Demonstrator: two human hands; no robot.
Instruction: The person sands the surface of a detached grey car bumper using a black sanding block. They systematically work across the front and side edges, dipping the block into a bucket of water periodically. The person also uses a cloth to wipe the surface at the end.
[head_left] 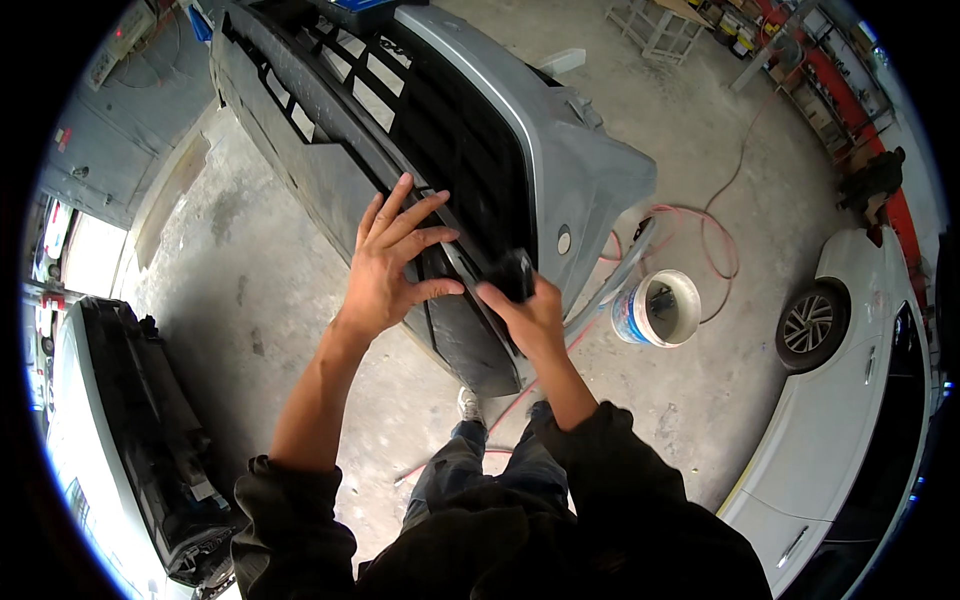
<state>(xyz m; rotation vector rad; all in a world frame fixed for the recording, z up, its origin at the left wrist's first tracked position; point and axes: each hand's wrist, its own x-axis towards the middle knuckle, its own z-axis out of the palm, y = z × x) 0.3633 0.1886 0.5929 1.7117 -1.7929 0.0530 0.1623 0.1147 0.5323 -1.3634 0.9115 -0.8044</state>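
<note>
A grey car bumper (590, 150) with black grille slats stretches from the upper left toward me. My left hand (385, 265) lies with its fingers spread on the black lower trim (470, 345) of the bumper, thumb pointing right. Just right of it, my right hand (535, 315) is closed round a small dark, glossy piece (515, 272) held against the grille's lower corner. The exact kind of this piece cannot be made out. Its lower part is hidden by my fingers.
A white bucket (665, 310) with dark stuff inside stands right of the bumper. A red hose (735, 255) curls on the concrete floor. A white car (840, 400) is at the right, and another car front with black parts (150, 430) at the left. A person (872, 185) is at the far right.
</note>
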